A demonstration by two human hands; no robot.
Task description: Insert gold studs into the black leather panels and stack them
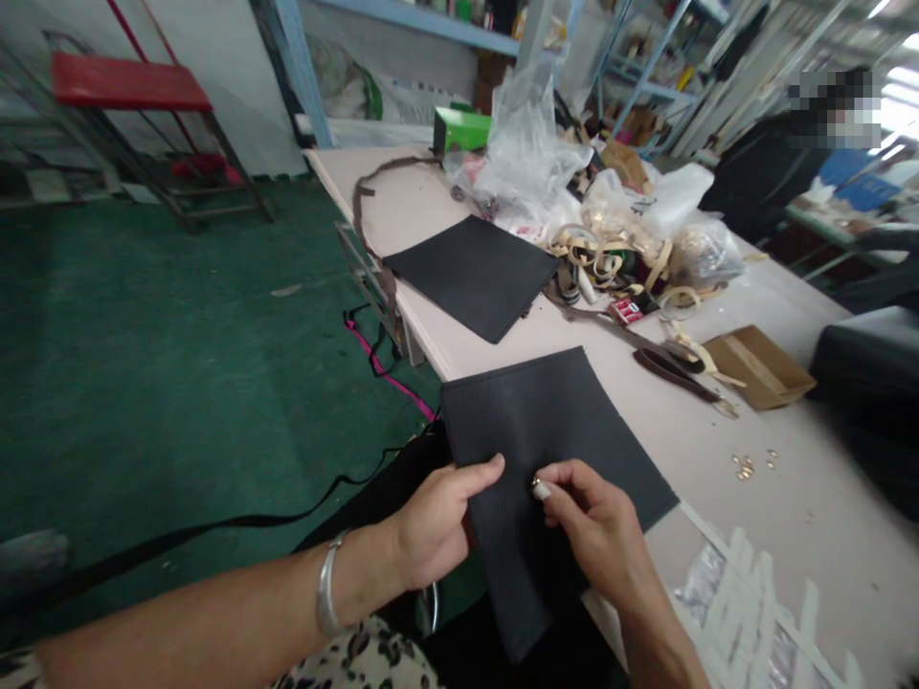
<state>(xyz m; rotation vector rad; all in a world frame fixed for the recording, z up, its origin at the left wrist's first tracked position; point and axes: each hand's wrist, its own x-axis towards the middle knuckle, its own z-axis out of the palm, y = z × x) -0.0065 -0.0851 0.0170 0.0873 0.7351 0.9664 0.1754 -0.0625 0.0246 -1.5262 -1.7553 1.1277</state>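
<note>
A black leather-like panel (pixel 567 411) lies partly on the table, its near part hanging over the edge toward my lap. My left hand (pixel 445 517) grips the panel's left edge, thumb on top and the other fingers hidden beneath. Just above the panel's surface, my right hand (pixel 593 517) pinches a small gold-coloured metal piece (pixel 535 483) between thumb and forefinger. Several similar small gold pieces (pixel 747 467) lie loose on the table to the right. A second black panel (pixel 474 273) rests flat farther back.
The pale table (pixel 825 536) carries clear plastic bags (pixel 527 144), coiled straps (pixel 595 254), a cardboard piece (pixel 761 364) and a green box (pixel 463 129). White strips (pixel 747 603) lie near right. A red-topped stool (pixel 133 81) stands on the green floor. Another person (pixel 768 163) is at back right.
</note>
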